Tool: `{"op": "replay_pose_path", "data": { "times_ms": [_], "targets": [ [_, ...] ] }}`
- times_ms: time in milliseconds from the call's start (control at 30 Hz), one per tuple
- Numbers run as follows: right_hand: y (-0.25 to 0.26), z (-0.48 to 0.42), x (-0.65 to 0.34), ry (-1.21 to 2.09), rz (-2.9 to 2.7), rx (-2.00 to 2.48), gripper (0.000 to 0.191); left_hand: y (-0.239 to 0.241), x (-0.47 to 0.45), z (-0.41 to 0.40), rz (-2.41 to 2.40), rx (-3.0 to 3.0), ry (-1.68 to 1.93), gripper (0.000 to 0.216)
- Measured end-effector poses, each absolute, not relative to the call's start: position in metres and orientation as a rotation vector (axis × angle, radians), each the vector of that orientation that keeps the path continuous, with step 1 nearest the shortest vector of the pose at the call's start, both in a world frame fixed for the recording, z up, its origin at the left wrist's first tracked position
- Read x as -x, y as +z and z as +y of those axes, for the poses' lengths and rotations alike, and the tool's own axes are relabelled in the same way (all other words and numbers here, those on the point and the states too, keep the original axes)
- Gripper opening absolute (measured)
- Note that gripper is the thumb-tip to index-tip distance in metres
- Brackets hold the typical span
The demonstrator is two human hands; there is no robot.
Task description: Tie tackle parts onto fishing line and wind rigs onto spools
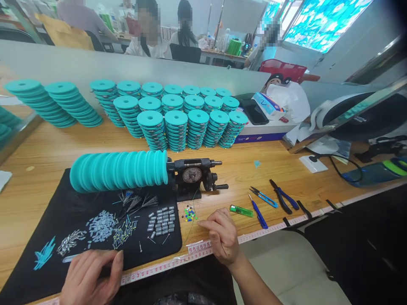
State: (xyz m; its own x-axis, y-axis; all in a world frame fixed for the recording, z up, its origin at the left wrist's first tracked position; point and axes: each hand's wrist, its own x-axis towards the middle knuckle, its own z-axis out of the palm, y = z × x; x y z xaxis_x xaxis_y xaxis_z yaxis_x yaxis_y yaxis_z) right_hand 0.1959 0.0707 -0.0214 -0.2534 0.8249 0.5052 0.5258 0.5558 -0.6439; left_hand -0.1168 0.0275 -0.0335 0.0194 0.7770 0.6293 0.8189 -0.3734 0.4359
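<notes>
My left hand (92, 275) rests at the front edge of a black mat (152, 250), fingers bent down and thumb apart, with no held thing visible. Beside it lie a clear strip (70, 258) and a pile of small metal swivels (70, 242). My right hand (224, 237) is over the table's front edge, its index finger stretched out and the others loosely curled; nothing shows in it. Its fingertip is near small coloured beads (190, 214) and a thin dark line (193, 226). Grey cylindrical weights (161, 221) lie in rows on the mat.
Turquoise foam spools (119, 171) sit on a black hand-cranked winder (192, 173). Stacked wound spools (176, 131) stand behind. Pliers (281, 197), blue snips (263, 197), a blue-handled tool (259, 214) and a green lighter (241, 211) lie at right. People sit beyond the partition.
</notes>
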Motion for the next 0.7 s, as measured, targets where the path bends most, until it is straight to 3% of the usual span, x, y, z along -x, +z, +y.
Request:
{"op": "replay_pose_path", "data": {
  "times_ms": [433,700],
  "targets": [
    [-0.024,0.064,-0.205,0.616,-2.119,0.82,0.048,-0.039,0.116,0.031,-1.559,2.155,-0.935,0.017],
    [-0.021,0.053,-0.204,0.291,-2.18,0.897,0.035,-0.032,0.106,0.03,-1.552,2.003,-1.092,0.012]
  ]
}}
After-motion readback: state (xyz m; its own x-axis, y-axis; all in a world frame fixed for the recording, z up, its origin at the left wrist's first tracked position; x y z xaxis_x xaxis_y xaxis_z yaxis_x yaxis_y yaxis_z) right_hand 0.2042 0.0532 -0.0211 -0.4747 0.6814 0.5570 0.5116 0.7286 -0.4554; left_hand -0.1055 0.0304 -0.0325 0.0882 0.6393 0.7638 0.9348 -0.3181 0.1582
